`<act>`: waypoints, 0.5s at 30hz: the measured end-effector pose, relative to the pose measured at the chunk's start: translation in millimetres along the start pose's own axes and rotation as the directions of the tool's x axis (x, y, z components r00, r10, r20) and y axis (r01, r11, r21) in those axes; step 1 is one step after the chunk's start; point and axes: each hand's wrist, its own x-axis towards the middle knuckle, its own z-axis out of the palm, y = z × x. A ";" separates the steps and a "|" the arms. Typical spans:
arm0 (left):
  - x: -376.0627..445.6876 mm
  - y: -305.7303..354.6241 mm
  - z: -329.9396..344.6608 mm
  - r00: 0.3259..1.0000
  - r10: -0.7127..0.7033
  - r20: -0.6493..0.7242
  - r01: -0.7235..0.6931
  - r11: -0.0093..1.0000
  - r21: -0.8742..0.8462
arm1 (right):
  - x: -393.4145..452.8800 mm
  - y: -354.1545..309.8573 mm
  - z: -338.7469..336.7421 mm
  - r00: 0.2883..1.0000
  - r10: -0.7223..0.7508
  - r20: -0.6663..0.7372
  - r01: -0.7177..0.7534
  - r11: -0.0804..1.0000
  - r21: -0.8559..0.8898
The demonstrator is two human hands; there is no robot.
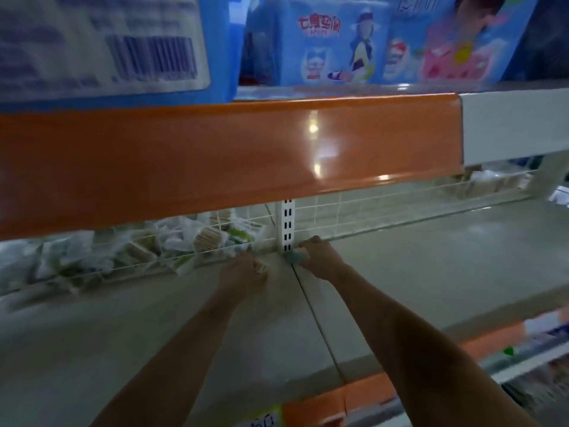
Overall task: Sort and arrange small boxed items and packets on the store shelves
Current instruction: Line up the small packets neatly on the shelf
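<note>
Both my arms reach deep over a pale shelf board [415, 272] toward its back. My left hand [243, 269] grips a small packet of wooden sticks [261, 266] beside the wire divider. My right hand [320, 257] is at the base of the white slotted upright [288, 226], its fingers curled over a small pale blue-green item [294, 257]. Behind the wire fence [154, 260] on the left lie several small packets of toothpicks and white wrapped items [172, 241], heaped loosely.
An orange price rail [215, 155] of the shelf above hangs low over the hands. Blue packs [323, 41] stand on that upper shelf. A wire fence [385, 204] runs along the back right. Lower shelves with goods [523, 365] show at the bottom right.
</note>
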 end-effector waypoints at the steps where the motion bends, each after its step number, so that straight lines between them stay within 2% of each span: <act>1: -1.6 1.1 -0.5 1.000 -0.005 -0.002 0.005 1.000 0.020 | 6.7 2.1 2.2 0.999 -0.034 0.039 0.035 0.999 -0.023; 4: -3.6 -2.3 -2.2 1.000 -0.007 -0.006 0.007 1.000 0.004 | 19.5 8.7 6.0 0.992 -0.103 0.076 0.102 0.995 0.010; 8: -12.2 -10.0 -1.4 1.000 0.010 -0.030 -0.013 0.994 -0.108 | 14.1 19.6 3.4 0.988 -0.149 -0.024 0.151 0.960 0.236; 12: -28.9 -0.5 -5.6 0.997 -0.011 -0.076 -0.004 0.982 -0.191 | -5.9 26.3 -4.8 0.971 -0.234 -0.056 0.227 0.818 0.528; 15: -49.2 11.9 -11.2 0.992 -0.046 -0.118 0.008 0.953 -0.302 | -22.1 24.6 -14.4 0.965 -0.260 -0.037 0.205 0.654 0.728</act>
